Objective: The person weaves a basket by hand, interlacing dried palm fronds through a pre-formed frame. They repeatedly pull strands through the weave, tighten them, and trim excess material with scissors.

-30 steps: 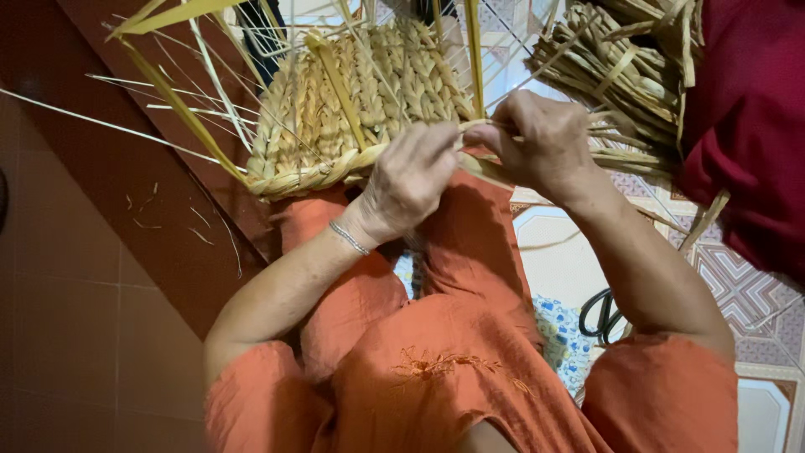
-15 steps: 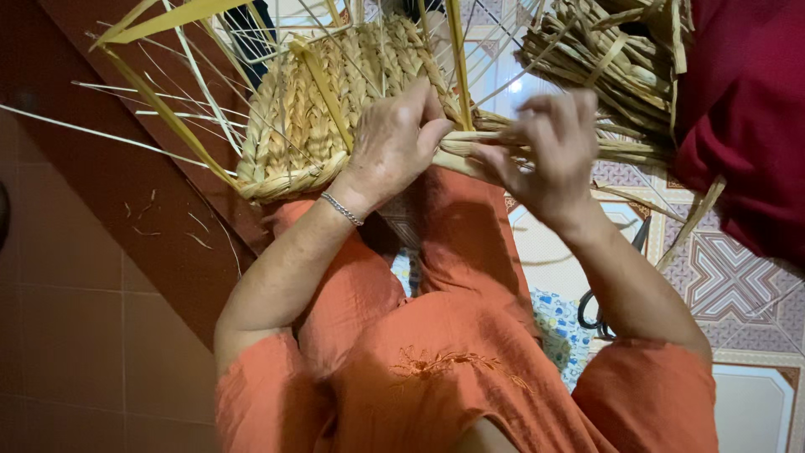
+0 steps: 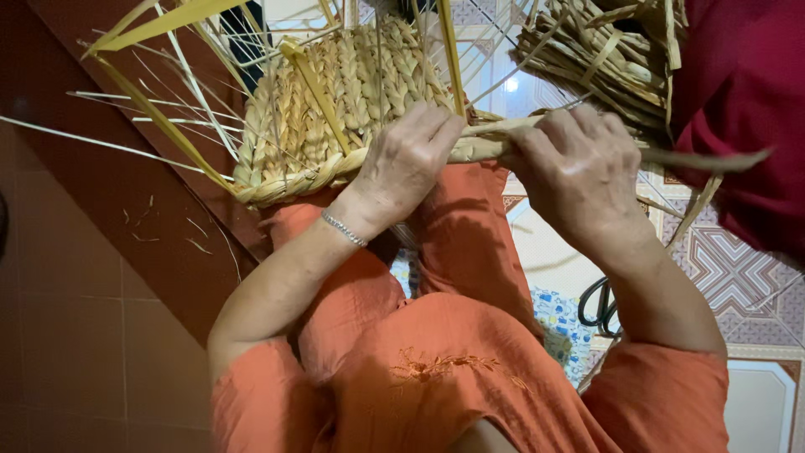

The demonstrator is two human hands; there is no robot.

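A half-woven straw basket (image 3: 335, 109) rests on my lap in orange trousers, with loose yellow-green spokes sticking out of its braided wall. My left hand (image 3: 402, 164), with a bracelet at the wrist, presses on the basket's lower rim and pinches the braided straw strand (image 3: 490, 143) where it leaves the weave. Just to the right, my right hand (image 3: 579, 168) is closed around the same strand. The strand's flat free end (image 3: 713, 159) sticks out to the right past the fist.
A bundle of loose dried straw (image 3: 604, 50) lies at the top right, beside a dark red cloth (image 3: 746, 109). Black scissors (image 3: 599, 306) lie on the patterned tile floor (image 3: 721, 268) under my right forearm. A brown wooden board (image 3: 126, 168) runs diagonally on the left.
My right hand, fingers spread half a second ago, has closed on the strand and drawn it out to the right. My left hand stays on the basket rim.
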